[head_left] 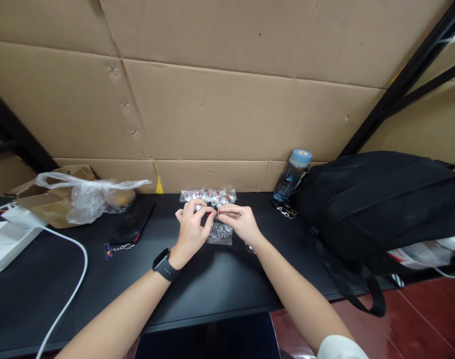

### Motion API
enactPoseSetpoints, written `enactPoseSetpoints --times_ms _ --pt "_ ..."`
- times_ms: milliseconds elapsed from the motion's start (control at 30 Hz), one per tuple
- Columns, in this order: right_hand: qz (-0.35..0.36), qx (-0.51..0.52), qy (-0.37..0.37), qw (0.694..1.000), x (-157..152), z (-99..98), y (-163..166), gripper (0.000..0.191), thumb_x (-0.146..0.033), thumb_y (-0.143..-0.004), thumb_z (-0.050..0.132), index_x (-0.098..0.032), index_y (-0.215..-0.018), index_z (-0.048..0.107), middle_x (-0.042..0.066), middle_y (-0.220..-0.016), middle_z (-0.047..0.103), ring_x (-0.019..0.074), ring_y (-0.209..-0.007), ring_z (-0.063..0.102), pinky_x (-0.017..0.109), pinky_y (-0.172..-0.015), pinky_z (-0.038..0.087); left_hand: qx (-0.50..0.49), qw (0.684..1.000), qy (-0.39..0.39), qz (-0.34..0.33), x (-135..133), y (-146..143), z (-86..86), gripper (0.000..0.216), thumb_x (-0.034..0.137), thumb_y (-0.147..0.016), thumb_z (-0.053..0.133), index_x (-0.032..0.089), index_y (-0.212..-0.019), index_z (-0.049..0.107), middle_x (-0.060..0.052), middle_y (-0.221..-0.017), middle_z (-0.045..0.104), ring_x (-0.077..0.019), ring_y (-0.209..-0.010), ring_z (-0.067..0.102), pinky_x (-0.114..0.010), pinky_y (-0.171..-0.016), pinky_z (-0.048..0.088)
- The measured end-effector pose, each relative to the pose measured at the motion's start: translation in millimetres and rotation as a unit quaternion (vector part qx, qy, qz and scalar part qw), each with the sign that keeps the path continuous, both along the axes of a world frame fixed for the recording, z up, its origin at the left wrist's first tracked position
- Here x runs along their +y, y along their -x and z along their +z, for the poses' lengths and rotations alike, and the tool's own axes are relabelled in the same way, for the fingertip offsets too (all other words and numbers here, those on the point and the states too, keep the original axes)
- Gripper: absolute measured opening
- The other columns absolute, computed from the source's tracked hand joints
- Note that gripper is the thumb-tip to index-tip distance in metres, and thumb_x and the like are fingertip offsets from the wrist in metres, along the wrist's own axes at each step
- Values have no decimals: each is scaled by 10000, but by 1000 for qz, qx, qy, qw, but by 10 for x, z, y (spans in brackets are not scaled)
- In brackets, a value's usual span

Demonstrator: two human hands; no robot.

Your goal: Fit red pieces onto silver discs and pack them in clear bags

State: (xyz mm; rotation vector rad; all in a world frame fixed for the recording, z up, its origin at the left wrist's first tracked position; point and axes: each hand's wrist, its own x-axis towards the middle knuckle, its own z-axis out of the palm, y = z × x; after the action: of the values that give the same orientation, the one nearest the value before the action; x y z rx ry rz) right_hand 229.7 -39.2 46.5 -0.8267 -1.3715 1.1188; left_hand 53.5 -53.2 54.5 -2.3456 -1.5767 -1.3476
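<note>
My left hand [192, 227], with a dark watch on its wrist, pinches a small red piece between thumb and forefinger. Its tip meets that of my right hand [241, 223], whose fingers are also pinched, on something too small to make out. Right under both hands lies a clear bag of small metal pieces [220, 235]. Behind them are small clear packets [193, 194] with silvery and red contents, partly hidden by my fingers. A round shiny object [250, 248] shows beside my right wrist.
On the left are a knotted plastic bag [87, 199], a dark pouch [132, 227] with a keychain and a white device [10, 239] with a cable. A blue-lidded bottle [291, 177] and black backpack [377, 204] stand right. Cardboard [212, 109] walls the back of the black table [212, 289].
</note>
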Motion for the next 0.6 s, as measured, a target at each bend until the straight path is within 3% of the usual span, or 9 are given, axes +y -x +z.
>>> enactPoseSetpoints --times_ms 167,300,467,600 --pt "-24 7 11 1000 -10 -3 34 250 -378 -678 873 -209 -850 808 72 -948 776 257 -905 738 448 -928 601 36 999 -30 -17 35 31 -54 177 296 -978 535 242 -972 704 -90 -1127 633 -271 -1117 561 -420 -906 299" --pt "-29 -70 -38 996 0 33 -10 194 -385 -759 803 -199 -806 775 80 -980 730 228 -922 703 366 -838 605 31 999 -17 -40 70 78 -18 171 301 -981 529 243 -985 690 -83 -1140 642 -265 -1139 562 -419 -922 299" --pt "-74 -270 -177 944 -30 136 -105 68 -256 -838 698 -195 -830 726 76 -1074 633 216 -1030 627 337 -846 531 -10 992 42 -119 105 143 65 222 351 -1002 493 257 -1158 620 -59 -1229 640 -242 -1199 551 -377 -943 333" --pt "-47 -313 -202 927 -72 222 -166 39 -202 -876 648 -201 -880 686 72 -1117 614 205 -1056 605 302 -818 499 63 980 60 -177 116 118 7 218 404 -968 579 281 -1127 661 -36 -1209 674 -244 -1161 569 -372 -903 308"
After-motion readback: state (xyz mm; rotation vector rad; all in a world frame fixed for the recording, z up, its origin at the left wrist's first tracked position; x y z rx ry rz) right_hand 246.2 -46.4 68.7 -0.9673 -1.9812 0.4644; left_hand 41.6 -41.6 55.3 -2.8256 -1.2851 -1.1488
